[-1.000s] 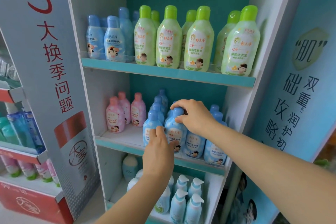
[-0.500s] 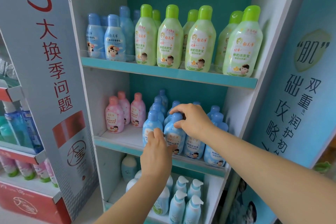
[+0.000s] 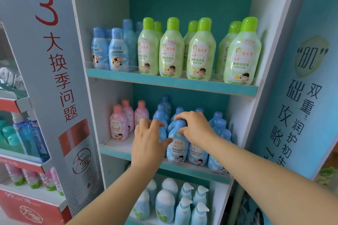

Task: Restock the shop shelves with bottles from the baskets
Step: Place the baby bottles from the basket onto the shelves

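Centre frame, middle shelf [image 3: 117, 147]: the right hand [image 3: 196, 129] pinches the cap of the front blue bottle [image 3: 178, 149], which stands at the shelf edge hemmed in by more blue bottles [image 3: 219, 129] right and behind, pink bottles [image 3: 118, 124] off left. The left hand [image 3: 148, 144] bends its fingers over the neighbouring blue bottle [image 3: 163, 134], thumb against the front one (a true grip? cannot tell). Since a second ago that hand has climbed from the bottles' bellies to their tops; the right stays put.
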